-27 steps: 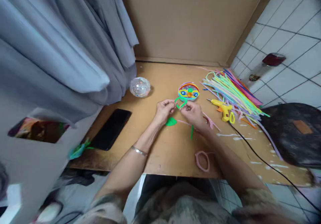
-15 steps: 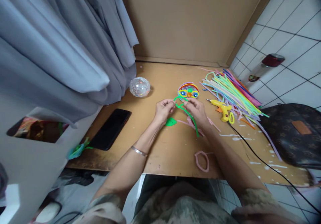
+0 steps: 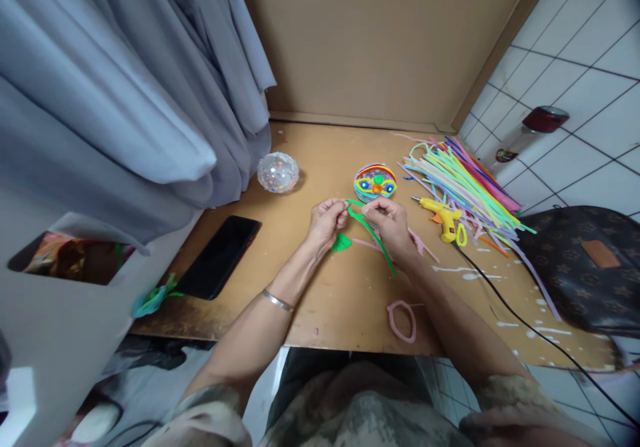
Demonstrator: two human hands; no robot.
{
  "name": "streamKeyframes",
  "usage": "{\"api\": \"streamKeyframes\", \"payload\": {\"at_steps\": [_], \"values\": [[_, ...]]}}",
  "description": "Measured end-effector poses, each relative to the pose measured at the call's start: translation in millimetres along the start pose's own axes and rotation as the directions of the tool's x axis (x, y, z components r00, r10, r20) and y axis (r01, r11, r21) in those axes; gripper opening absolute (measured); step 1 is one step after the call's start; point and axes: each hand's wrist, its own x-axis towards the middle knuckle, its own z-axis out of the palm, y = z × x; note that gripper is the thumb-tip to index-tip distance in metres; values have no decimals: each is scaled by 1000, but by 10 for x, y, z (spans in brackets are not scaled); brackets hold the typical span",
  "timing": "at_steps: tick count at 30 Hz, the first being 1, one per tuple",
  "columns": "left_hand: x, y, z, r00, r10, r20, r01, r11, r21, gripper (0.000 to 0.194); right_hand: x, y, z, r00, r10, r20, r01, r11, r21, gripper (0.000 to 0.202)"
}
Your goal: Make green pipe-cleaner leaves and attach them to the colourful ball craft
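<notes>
My left hand (image 3: 327, 222) and my right hand (image 3: 389, 223) are close together above the table, both with fingers pinched. Between them they hold a bent green pipe cleaner (image 3: 379, 241), whose loose tail hangs down beside my right hand. Below my left hand lies a green leaf-shaped piece (image 3: 341, 242), partly covered by it. Just beyond my hands stands a decorated ball (image 3: 375, 182) with yellow-rimmed blue eyes, an orange nose and coloured bands. A pink loop of pipe cleaner (image 3: 402, 321) lies near the front edge. More pink pieces (image 3: 419, 241) are partly hidden behind my right forearm.
A clear textured ball (image 3: 278, 173) and a black phone (image 3: 219, 257) are on the left. To the right lie a yellow glue gun (image 3: 443, 218) with a black cord, a pile of pipe cleaners (image 3: 465, 183) and a dark bag (image 3: 583, 267). A grey curtain (image 3: 210, 87) hangs at the left.
The green loop between my fingers has become flatter and narrower. My right hand has shifted slightly, and the pipe cleaner's tail hangs straighter.
</notes>
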Motion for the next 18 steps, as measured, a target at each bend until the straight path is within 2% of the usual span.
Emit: {"api": "streamKeyframes", "payload": {"at_steps": [11,14,18], "values": [[-18,41,19,995,-99,17,100,988,-118,23,23,-5,-14,999,-4,34,5,999,-35,20],[0,46,-5,996,-82,37,85,992,-93,21,48,13,-23,999,24,45,-22,999,-47,24],[17,50,-37,999,-28,42,30,997,-66,22,70,20,-24,996,66,66,-68,997,30,33]]}}
